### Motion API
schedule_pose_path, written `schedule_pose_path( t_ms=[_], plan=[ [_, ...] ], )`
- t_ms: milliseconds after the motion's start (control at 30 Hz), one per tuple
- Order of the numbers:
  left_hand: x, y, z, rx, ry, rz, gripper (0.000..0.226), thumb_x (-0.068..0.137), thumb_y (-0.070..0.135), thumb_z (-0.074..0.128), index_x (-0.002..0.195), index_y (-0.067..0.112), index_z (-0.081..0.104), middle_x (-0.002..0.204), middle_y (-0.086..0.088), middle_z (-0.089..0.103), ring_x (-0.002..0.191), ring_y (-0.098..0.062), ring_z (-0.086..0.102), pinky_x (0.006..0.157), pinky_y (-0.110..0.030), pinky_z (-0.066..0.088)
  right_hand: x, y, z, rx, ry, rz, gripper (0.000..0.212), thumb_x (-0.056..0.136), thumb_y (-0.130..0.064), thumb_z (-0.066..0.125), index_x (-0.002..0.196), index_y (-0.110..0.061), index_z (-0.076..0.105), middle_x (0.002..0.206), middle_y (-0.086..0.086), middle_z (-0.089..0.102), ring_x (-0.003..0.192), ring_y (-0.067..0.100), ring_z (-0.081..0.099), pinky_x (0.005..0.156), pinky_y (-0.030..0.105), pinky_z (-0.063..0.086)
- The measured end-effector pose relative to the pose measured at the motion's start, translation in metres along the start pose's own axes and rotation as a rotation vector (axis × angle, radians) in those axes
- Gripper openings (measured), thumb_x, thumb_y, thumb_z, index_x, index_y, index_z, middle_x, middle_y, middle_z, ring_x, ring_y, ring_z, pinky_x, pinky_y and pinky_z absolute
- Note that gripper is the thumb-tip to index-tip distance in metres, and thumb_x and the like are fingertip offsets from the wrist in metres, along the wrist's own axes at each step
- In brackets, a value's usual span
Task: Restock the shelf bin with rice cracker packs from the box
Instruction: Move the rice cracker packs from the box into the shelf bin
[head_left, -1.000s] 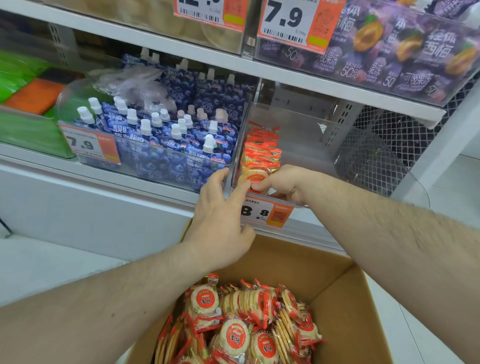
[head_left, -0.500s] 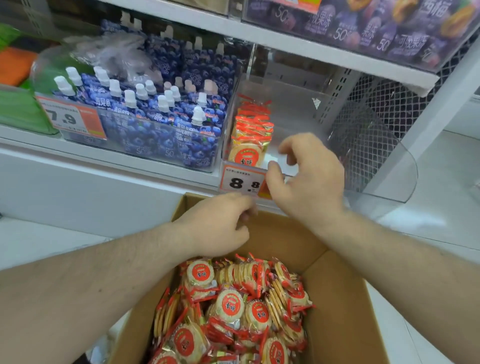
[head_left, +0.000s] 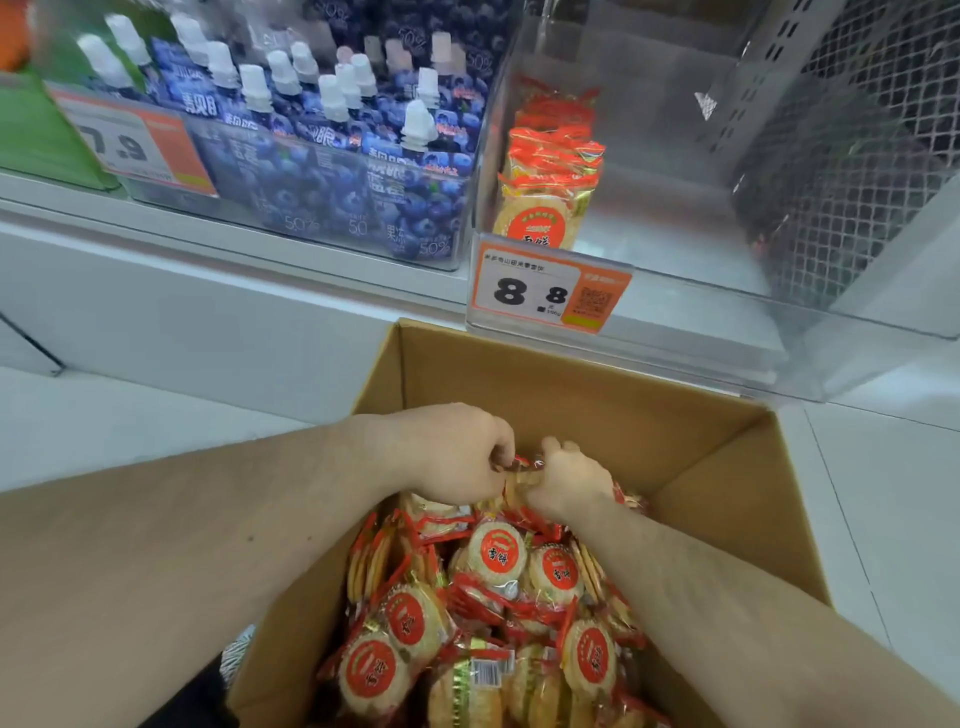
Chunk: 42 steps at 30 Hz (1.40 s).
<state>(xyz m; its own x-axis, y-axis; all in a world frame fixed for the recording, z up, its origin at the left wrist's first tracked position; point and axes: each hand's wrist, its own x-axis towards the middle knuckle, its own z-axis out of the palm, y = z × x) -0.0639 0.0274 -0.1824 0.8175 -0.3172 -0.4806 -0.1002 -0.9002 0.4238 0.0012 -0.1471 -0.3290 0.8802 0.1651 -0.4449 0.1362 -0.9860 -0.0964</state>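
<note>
Both grips close on rice cracker packs inside the box; left hand, right hand; shelf bin waits at twelve o'clock, right hand nearer.

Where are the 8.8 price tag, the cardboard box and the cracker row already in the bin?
8.8 price tag (head_left: 545, 291): head view, on its white number panel.
cardboard box (head_left: 597, 395): head view, on the bare inner far wall.
cracker row (head_left: 545, 182): head view, on the front packs.
</note>
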Motion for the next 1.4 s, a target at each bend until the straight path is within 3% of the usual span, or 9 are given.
schedule_pose_path(
  t_ms=[100, 200, 533, 667, 767, 967, 1133, 1267, 1400],
  plan=[
    [0.001, -0.003, 0.002, -0.012, -0.055, -0.015, 0.03, 0.091, 0.027, 0.054, 0.12, 0.025, 0.059, 0.116, 0.006, 0.061, 0.106, -0.015, 0.057, 0.093, -0.032, 0.049, 0.016, -0.012, 0.016, -0.108, -0.025, -0.029, 0.078, 0.08, -0.07, 0.047, 0.146, -0.035, 0.025, 0.138, 0.012, 0.042, 0.115, 0.033, 0.057, 0.089, 0.043, 0.047],
    [0.004, -0.006, 0.002, -0.024, -0.089, -0.036, 0.03, 0.091, 0.027, 0.053, 0.12, 0.026, 0.059, 0.117, 0.007, 0.061, 0.105, -0.015, 0.057, 0.091, -0.03, 0.05, 0.026, -0.015, 0.027, -0.198, -0.104, 0.007, 0.079, 0.079, -0.075, 0.046, 0.143, -0.032, 0.031, 0.134, 0.011, 0.05, 0.118, 0.03, 0.057, 0.088, 0.041, 0.047],
    [-0.001, 0.0, -0.004, 0.0, -0.157, -0.045, 0.038, 0.092, 0.032, 0.057, 0.13, 0.025, 0.054, 0.124, 0.007, 0.058, 0.103, -0.013, 0.056, 0.087, -0.027, 0.05, -0.029, 0.002, 0.005, -0.03, -0.003, -0.181, 0.052, 0.079, -0.04, 0.06, 0.126, -0.02, 0.047, 0.119, 0.008, 0.06, 0.105, 0.029, 0.062, 0.081, 0.034, 0.051],
    [-0.008, 0.003, -0.003, 0.02, -0.175, -0.063, 0.043, 0.092, 0.037, 0.057, 0.132, 0.021, 0.052, 0.124, 0.003, 0.059, 0.107, -0.017, 0.058, 0.093, -0.034, 0.05, -0.063, -0.008, -0.035, 0.127, 0.087, -0.201, 0.05, 0.076, -0.043, 0.061, 0.123, -0.029, 0.05, 0.11, -0.001, 0.064, 0.101, 0.026, 0.063, 0.08, 0.032, 0.051],
    [-0.011, 0.005, -0.001, -0.005, -0.188, -0.093, 0.066, 0.088, 0.047, 0.061, 0.143, 0.018, 0.038, 0.127, 0.002, 0.055, 0.105, -0.018, 0.058, 0.088, -0.033, 0.051, -0.084, -0.014, -0.061, 0.345, 0.133, -0.142, 0.034, 0.071, -0.048, 0.062, 0.1, -0.033, 0.055, 0.091, -0.008, 0.067, 0.084, 0.018, 0.064, 0.073, 0.034, 0.055],
    [-0.015, 0.021, 0.015, -0.7, -0.236, -0.201, 0.115, 0.067, 0.053, 0.082, 0.152, 0.032, 0.007, 0.149, -0.001, 0.038, 0.131, -0.024, 0.045, 0.101, -0.05, 0.047, -0.111, -0.025, -0.078, 0.705, 0.134, -0.083, 0.021, 0.074, -0.035, 0.074, 0.088, -0.032, 0.058, 0.086, -0.012, 0.066, 0.083, 0.006, 0.062, 0.077, 0.026, 0.051],
    [-0.017, 0.021, 0.023, -1.018, -0.074, -0.164, 0.093, 0.068, 0.028, 0.088, 0.141, 0.031, 0.03, 0.131, 0.002, 0.055, 0.116, -0.019, 0.059, 0.085, -0.048, 0.057, -0.123, -0.03, -0.086, 1.145, 0.118, -0.002, 0.047, 0.081, -0.046, 0.071, 0.119, -0.021, 0.058, 0.105, -0.002, 0.068, 0.096, 0.016, 0.066, 0.093, 0.041, 0.053],
    [-0.017, 0.014, 0.013, -1.184, 0.028, -0.152, 0.064, 0.074, -0.001, 0.074, 0.123, 0.029, 0.047, 0.107, -0.009, 0.068, 0.095, -0.025, 0.07, 0.082, -0.054, 0.057, -0.125, -0.031, -0.106, 1.216, 0.148, -0.031, 0.027, 0.093, -0.042, 0.059, 0.108, -0.02, 0.061, 0.08, 0.008, 0.07, 0.065, 0.02, 0.064, 0.07, 0.036, 0.053],
    [-0.024, 0.006, -0.006, -1.218, -0.034, -0.121, 0.06, 0.08, -0.013, 0.061, 0.123, 0.028, 0.05, 0.116, -0.013, 0.062, 0.105, -0.032, 0.063, 0.082, -0.053, 0.057, -0.111, -0.016, -0.1, 1.098, 0.203, 0.118, 0.026, 0.101, -0.041, 0.045, 0.1, -0.018, 0.058, 0.071, 0.011, 0.07, 0.058, 0.02, 0.063, 0.065, 0.038, 0.055]
  ],
)
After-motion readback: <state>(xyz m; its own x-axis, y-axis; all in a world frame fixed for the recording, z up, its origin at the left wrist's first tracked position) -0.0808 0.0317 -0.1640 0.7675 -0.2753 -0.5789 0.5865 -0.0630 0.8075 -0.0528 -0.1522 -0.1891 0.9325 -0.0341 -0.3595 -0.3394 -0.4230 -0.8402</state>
